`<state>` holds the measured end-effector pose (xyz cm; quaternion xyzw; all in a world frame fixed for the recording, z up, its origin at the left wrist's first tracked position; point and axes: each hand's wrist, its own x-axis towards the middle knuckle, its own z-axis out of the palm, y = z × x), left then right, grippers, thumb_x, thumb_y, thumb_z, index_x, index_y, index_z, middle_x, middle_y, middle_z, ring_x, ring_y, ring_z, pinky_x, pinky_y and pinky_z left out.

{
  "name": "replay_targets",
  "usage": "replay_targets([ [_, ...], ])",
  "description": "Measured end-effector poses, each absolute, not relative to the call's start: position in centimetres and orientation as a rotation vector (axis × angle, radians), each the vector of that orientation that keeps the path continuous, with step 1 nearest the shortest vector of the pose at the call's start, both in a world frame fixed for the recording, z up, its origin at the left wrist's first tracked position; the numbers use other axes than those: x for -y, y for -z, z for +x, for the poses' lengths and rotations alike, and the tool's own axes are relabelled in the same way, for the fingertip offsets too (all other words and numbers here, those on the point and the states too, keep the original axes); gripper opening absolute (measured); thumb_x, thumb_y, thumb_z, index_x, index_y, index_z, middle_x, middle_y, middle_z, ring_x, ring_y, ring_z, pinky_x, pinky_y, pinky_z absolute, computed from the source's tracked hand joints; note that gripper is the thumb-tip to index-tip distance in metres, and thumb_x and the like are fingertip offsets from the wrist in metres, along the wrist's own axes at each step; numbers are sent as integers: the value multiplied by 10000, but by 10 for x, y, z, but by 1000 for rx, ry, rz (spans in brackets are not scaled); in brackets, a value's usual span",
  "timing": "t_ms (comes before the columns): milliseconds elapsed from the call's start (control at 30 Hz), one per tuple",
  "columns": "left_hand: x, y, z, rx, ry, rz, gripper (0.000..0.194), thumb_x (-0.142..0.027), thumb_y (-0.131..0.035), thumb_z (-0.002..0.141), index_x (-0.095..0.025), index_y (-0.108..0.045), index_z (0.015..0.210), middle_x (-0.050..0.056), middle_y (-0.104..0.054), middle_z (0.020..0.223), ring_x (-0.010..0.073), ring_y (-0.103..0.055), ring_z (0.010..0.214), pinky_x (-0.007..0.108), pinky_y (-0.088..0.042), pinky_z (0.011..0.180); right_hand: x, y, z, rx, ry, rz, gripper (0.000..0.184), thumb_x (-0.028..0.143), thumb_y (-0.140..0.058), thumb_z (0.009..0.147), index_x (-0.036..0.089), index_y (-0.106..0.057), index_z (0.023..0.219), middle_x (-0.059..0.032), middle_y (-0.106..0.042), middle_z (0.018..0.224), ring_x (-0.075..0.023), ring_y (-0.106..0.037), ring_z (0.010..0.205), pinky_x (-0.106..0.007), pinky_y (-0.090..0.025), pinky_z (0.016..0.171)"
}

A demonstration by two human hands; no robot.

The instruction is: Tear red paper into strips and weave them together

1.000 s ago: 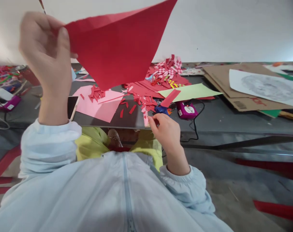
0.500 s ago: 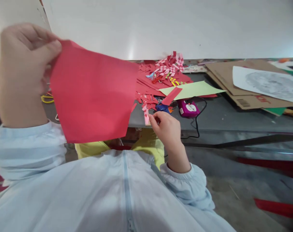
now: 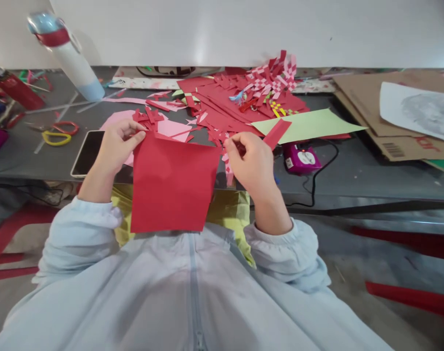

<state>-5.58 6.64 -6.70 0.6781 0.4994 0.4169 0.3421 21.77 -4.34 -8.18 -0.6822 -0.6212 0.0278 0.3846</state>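
Observation:
My left hand [image 3: 115,146] pinches a sheet of red paper [image 3: 174,187] by its upper left corner. The sheet hangs in front of my jacket at the table's near edge. To its right, my right hand [image 3: 253,161] has curled fingers with thumb and forefinger together by the upper right corner; whether they hold anything is too small to make out. Behind that hand a red paper strip [image 3: 278,131] lies across pale green paper [image 3: 313,126]. Pink-and-red checkered woven strips [image 3: 273,75] are heaped on red paper scraps [image 3: 222,102] beyond.
Scissors with red and yellow handles [image 3: 57,134] and a phone [image 3: 86,156] lie left of the sheet. A white bottle [image 3: 66,61] stands behind them. On the right are a purple box [image 3: 300,158] with a black cable, flattened cardboard [image 3: 368,112] and a pencil drawing [image 3: 423,112].
My left hand has come down and to the right, lowering the red sheet toward my right hand. The right hand has risen slightly. More of the table's left side now shows.

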Motion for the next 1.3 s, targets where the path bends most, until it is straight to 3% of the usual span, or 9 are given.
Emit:
replay_targets([
  [133,-63,76,-53,-1252,-1091,1857,215,-426,-708,728,-240,-667,828,0,-634,709,154,-575,652,288,-456,626,21,67,205,1784,-169,-1666,168,230,-519,916,166,-673,902,-76,-698,880,-187,-615,833,-305,-432,783],
  [267,-53,76,-48,-1269,-1103,1958,181,-421,-681,784,-251,-684,848,2,-640,706,157,-558,631,296,-447,613,4,57,192,2060,-380,-1504,242,298,-520,946,175,-727,970,-76,-738,992,-197,-637,908,-309,-424,795],
  [533,-32,70,-45,-1323,-1061,1971,120,-372,-668,797,-261,-693,835,2,-647,735,169,-611,684,311,-497,664,-11,48,189,2145,-831,-1383,98,226,-661,827,162,-724,865,-21,-731,814,-130,-599,704,-278,-426,700],
  [633,-30,76,-47,-1283,-1077,1845,133,-353,-692,784,-254,-695,873,4,-656,760,172,-640,736,308,-519,706,-14,48,189,2159,-812,-1417,71,192,-676,800,161,-721,845,-17,-722,795,-121,-580,681,-276,-424,690],
  [800,-30,92,-52,-1170,-1032,1434,342,-351,-817,651,-230,-721,957,22,-708,833,187,-677,800,310,-558,734,-18,58,190,2136,-743,-1450,47,166,-676,788,160,-715,814,-13,-715,779,-123,-595,687,-271,-437,692],
  [1033,-20,96,-49,-1196,-965,1341,220,-412,-831,685,-228,-778,791,25,-759,807,196,-678,721,310,-560,667,-21,69,192,2239,-866,-1472,44,185,-688,776,175,-714,811,9,-700,742,-117,-583,657,-258,-418,668],
  [1300,-6,81,-34,-1210,-820,1654,138,-355,-727,791,-230,-783,811,15,-755,797,174,-665,701,264,-524,615,-21,59,186,2203,-1044,-1272,112,261,-660,815,157,-694,833,11,-679,729,-106,-552,645,-261,-403,653],
])
